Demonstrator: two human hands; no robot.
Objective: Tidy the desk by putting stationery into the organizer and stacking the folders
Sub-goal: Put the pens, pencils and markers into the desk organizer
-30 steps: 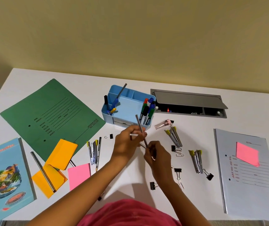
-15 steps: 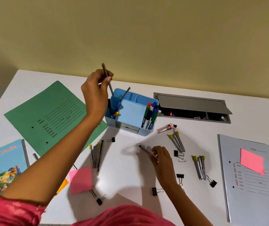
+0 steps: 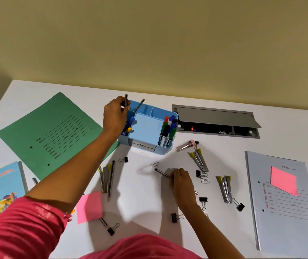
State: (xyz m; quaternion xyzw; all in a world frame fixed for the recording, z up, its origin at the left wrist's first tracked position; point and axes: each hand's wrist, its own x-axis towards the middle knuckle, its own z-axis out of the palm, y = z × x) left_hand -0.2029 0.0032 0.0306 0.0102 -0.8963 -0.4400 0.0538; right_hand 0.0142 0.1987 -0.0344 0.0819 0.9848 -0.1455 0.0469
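— Where do we find the left hand [image 3: 115, 116]?
— We find it raised at the left end of the blue organizer [image 3: 145, 131]. Its fingers and thumb pinch a dark pencil [image 3: 126, 100] that stands nearly upright over the left compartment. We cannot tell whether the tip is inside, since the fingers hide it

— And the right hand [image 3: 180, 181]?
— It is low on the white desk [image 3: 224, 146], in front of the organizer. The fingers curl round one end of a second pencil [image 3: 162, 173], which lies flat. The free end points toward a loose paper clip [image 3: 154, 164] just beside it

— What do we see inside the organizer?
— Markers [image 3: 168, 130] stand in the right compartment, and a thin pen [image 3: 139, 107] leans out of the left rear one

— And the folders?
— We see the green folder [image 3: 52, 133] flat to the left of the organizer, with the left forearm crossing its near corner. The grey folder [image 3: 283, 202] lies at the right side of the desk, well apart from the green one, and it carries a pink sticky note [image 3: 283, 181]

— What else lies loose?
— We count two staplers [image 3: 198, 159] with yellow tips right of the right hand, and black binder clips [image 3: 203, 199] scattered near the front edge
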